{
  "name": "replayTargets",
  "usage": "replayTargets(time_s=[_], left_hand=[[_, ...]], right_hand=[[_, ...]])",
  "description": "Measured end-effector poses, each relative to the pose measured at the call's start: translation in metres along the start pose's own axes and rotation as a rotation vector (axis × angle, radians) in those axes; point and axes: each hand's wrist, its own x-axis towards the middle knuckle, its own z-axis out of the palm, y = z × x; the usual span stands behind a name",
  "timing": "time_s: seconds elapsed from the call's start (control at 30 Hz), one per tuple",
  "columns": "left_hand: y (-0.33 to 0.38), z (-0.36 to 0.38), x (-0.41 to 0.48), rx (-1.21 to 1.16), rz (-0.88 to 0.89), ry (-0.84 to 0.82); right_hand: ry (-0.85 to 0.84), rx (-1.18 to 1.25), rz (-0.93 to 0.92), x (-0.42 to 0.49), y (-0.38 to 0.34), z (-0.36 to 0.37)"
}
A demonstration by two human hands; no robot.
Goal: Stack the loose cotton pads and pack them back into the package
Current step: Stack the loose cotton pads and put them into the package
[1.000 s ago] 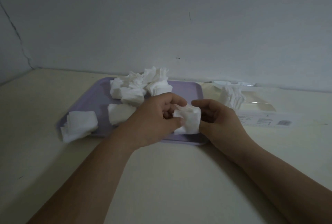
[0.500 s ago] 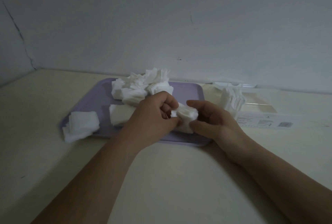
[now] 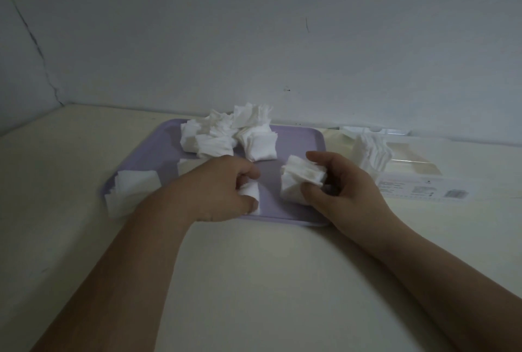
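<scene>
A small stack of cotton pads (image 3: 302, 179) is gripped by the right hand (image 3: 343, 190) over the near right of the lilac tray (image 3: 169, 139); a few pads (image 3: 251, 192) are pinched by the left hand (image 3: 219, 192). More lie heaped (image 3: 226, 134) at the far side; the package (image 3: 406, 173) sits right on the table (image 3: 254, 281).

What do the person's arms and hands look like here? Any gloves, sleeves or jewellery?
Both are bare. The left hand and right hand wear no gloves, and no rings show on the fingers in view. Both forearms are uncovered all the way to the frame's bottom edge, with no sleeve cuff, watch or bracelet at either wrist. The dim light would hide finer detail.
</scene>
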Motion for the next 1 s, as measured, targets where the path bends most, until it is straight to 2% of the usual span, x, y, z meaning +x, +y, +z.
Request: replayTargets(time_s=[0.2, 0.3, 0.47, 0.6, 0.7, 0.87, 1.0], left_hand=[[0.006, 0.001, -0.001, -0.057, -0.006, 0.121], [0.014, 0.006, -0.001, -0.255, 0.037, 0.162], [0.025, 0.018, 0.000, -0.643, 0.053, 0.083], [0.030, 0.019, 0.001, -0.850, 0.098, 0.039], [0.030, 0.024, 0.000, -0.861, 0.124, 0.021], [0.027, 0.031, 0.002, -0.731, 0.100, 0.077], [0.027, 0.026, 0.001, -0.725, 0.110, 0.043]], right_hand=[[0.000, -0.010, 0.001, -0.001, 0.000, 0.000], [0.030, -0.011, -0.001, 0.001, 0.000, 0.000], [0.037, -0.018, 0.004, 0.001, 0.000, 0.000], [0.035, 0.002, 0.017, 0.002, 0.001, 0.000], [0.040, 0.051, 0.034, 0.001, 0.003, -0.001], [0.051, 0.124, 0.076, 0.004, 0.006, -0.001], [0.057, 0.196, 0.090, 0.005, 0.010, -0.001]])
